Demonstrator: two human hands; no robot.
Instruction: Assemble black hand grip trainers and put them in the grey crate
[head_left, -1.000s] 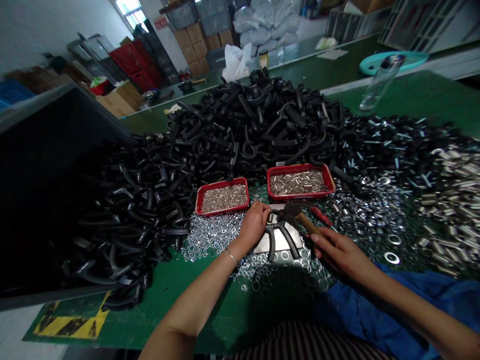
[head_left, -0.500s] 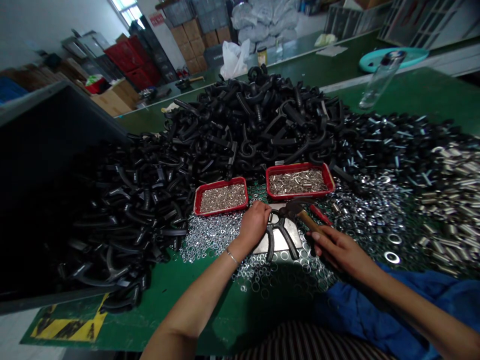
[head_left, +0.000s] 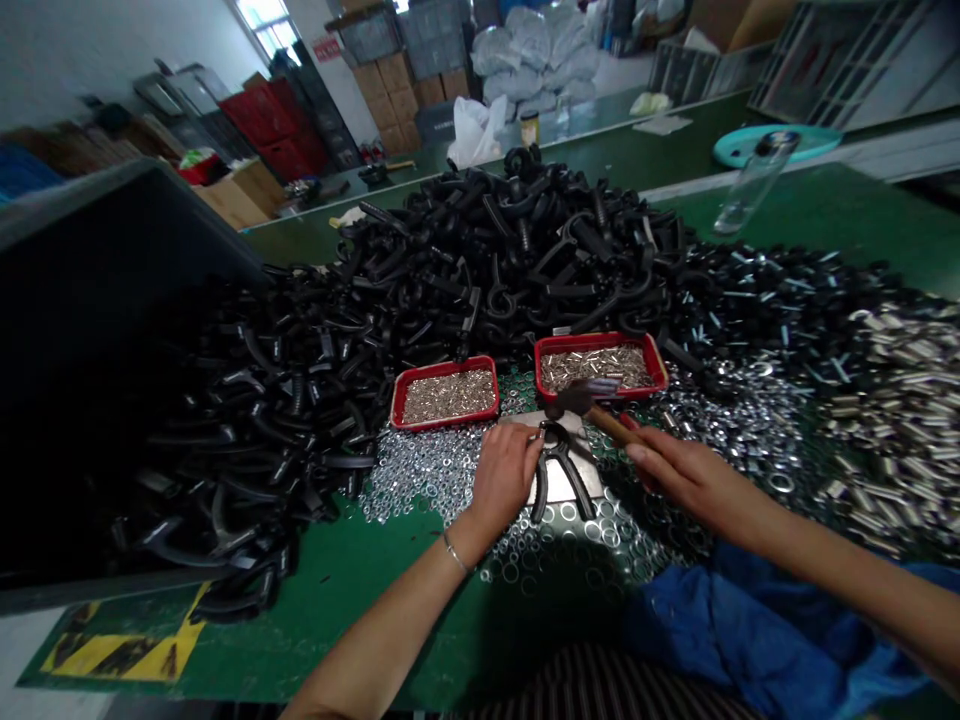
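Across the middle of the frame spread the heap of black handles [head_left: 510, 260], the largest mass there, and below it, right of lower centre, lay a pale metal plate [head_left: 559, 484] that looked rigid and flat enough to take knocks. The hammer [head_left: 606, 421] came next in size: its dark head, near the plate's upper edge, probably carried most of the weight, so the wooden shaft seemed the place to hold it. Smaller than that, the black grip [head_left: 575, 480] rested on the plate, its ring toward the top and its two legs splayed toward the bottom of the frame. It would likely be light, stiff and hard to break, perhaps a little slick on its smooth faces; the ring's outer side or a leg offered the surest hold. As for the hands, the right hand [head_left: 679, 468] came in from the lower right, its fingers wrapped around the shaft, the head apart from the grip in this view. The left hand [head_left: 506, 468] reached up from lower centre, knuckles uppermost, fingers drawn together at the ring's left side; whether they pinched the ring or a tiny bright part [head_left: 541, 433] at the fingertips could not be told.
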